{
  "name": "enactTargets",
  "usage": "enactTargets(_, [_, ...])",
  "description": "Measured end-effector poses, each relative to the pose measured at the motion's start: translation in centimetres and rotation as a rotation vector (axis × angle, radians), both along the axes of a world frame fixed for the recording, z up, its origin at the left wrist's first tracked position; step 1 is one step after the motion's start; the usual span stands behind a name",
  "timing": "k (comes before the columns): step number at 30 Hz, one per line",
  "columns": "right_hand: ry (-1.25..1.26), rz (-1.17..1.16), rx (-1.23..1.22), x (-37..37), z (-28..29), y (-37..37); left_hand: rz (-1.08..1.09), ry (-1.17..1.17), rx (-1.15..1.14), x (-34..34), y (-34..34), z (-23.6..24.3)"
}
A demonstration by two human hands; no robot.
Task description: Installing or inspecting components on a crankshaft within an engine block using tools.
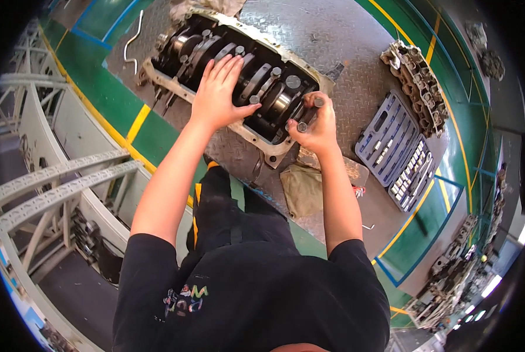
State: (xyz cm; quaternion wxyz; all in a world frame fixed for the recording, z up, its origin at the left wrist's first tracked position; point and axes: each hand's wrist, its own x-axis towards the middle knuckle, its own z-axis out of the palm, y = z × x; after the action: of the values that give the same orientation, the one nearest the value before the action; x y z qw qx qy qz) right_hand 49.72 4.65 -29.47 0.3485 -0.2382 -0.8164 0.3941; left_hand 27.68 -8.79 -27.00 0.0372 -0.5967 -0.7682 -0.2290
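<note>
An engine block point(247, 134) lies on the metal table with its open side up, and a crankshaft point(282, 103) runs lengthwise inside it. My left hand point(216, 94) rests across the middle of the crankshaft, fingers stretched out and thumb spread toward a bolt head point(254, 100). At the block's right end, my right hand point(320, 129) grips a bearing cap by its two upright bolts, with thumb and fingers around them. One bolt point(301, 127) shows by the thumb, another bolt point(318, 102) by the fingers. The cap itself is mostly hidden under the hand.
A grey socket set case point(372, 146) lies open to the right. Beyond it stands a cylinder head point(418, 88). A folded cloth point(302, 190) and a wooden block point(353, 170) lie near the table's front edge. A bent metal rod point(134, 38) is at the far left.
</note>
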Motion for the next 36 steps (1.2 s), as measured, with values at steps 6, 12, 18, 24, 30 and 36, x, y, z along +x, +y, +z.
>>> enactTargets(6, [-0.122, 0.032, 0.063, -0.5, 0.4, 0.5, -0.001, -0.012, 0.021, 0.4, -0.3, -0.4])
enactTargets(12, [-0.197, 0.048, 0.051, -0.3, 0.9, -0.1, 0.022, 0.003, -0.015, 0.8, -0.8, -0.8])
enactTargets(18, [-0.106, 0.084, 0.030, 0.0, 0.8, 0.1, 0.024, -0.012, -0.016, 0.8, -0.7, -0.9])
enactTargets(24, [-0.054, 0.108, 0.022, 0.5, -0.2, 0.3, 0.045, 0.002, -0.033, 0.8, -0.9, -0.7])
enactTargets(30, [0.047, 0.037, -0.075, -0.1, -1.1, -0.4, 0.025, 0.013, 0.003, 0.5, -0.8, -1.1])
enactTargets(36, [-0.103, 0.032, 0.155, -1.1, 0.2, -0.1, 0.032, 0.017, 0.025, 0.0, -0.7, -1.2])
